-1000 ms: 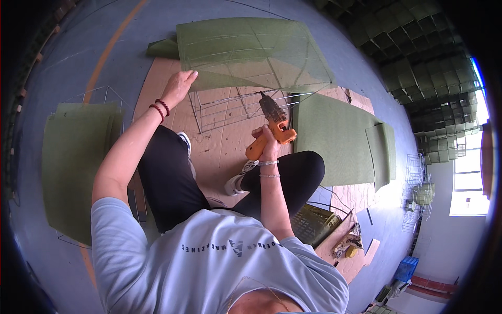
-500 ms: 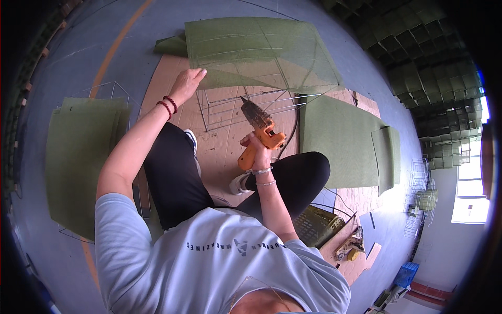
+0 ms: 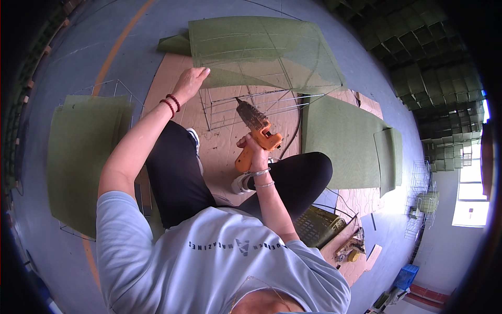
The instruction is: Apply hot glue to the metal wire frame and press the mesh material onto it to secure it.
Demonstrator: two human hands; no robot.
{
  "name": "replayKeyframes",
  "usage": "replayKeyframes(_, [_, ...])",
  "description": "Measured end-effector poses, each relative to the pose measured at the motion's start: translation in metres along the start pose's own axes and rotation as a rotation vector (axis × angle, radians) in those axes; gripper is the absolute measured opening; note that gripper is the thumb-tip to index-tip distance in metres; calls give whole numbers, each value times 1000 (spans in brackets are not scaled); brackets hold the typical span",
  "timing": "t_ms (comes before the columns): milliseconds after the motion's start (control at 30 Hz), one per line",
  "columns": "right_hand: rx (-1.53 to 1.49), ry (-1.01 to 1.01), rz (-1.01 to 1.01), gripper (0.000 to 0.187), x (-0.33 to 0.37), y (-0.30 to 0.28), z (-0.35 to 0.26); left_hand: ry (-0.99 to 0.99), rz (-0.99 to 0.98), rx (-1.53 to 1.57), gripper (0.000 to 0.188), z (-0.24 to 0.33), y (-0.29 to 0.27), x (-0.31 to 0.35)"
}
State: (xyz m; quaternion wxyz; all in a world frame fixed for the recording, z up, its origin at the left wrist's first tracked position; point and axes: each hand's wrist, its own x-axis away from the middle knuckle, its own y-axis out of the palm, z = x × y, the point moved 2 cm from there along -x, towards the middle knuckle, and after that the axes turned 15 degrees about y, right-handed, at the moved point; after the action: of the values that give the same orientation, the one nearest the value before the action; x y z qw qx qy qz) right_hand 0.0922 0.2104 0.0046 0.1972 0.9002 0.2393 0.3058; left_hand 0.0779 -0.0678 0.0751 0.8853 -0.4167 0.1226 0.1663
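My left hand (image 3: 191, 82) pinches the near left edge of a thin green mesh sheet (image 3: 246, 42). That sheet lies draped over a wire frame (image 3: 230, 118) in front of me, and the frame's near rods show bare. In my right hand (image 3: 254, 153) is an orange glue gun (image 3: 267, 137), gripped by its handle. Its dark, dirty nozzle points away from me and slightly left, close to the frame's upper near rod; whether the tip touches it I cannot tell.
Cardboard (image 3: 175, 78) covers the floor under the frame. Stacked green sheets lie to the right (image 3: 340, 146) and left (image 3: 83, 157). A green-yellow plastic basket (image 3: 316, 227) stands by my right knee, with cables beside it. Wire frames (image 3: 418, 193) stand farther right, near a blue crate (image 3: 406, 276).
The glue gun has shifted slightly left, its nozzle moving along the frame's near rod. My left hand keeps its pinch on the mesh sheet.
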Motion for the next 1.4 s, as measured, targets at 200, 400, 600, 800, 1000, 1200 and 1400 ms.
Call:
replayKeyframes(200, [39,4,-21,14,1,7,6,16,6,-12,42,-4,3,1])
replayKeyframes(400, [75,16,13,15,7,11,5,10,1,-2,41,1,1,3])
replayKeyframes(600, [78,24,34,14,11,15,1,4,-7,-7,42,1,1,4])
replayKeyframes(800, [115,42,-15,11,13,24,15,33,11,-20,42,4,3,4])
replayKeyframes(1000, [116,64,-44,11,14,28,21,19,10,2,42,0,4,6])
replayKeyframes(1200, [91,66,-71,12,15,24,25,5,3,13,42,4,4,5])
replayKeyframes(1400, [135,54,-91,12,14,24,25,22,5,-8,42,3,5,7])
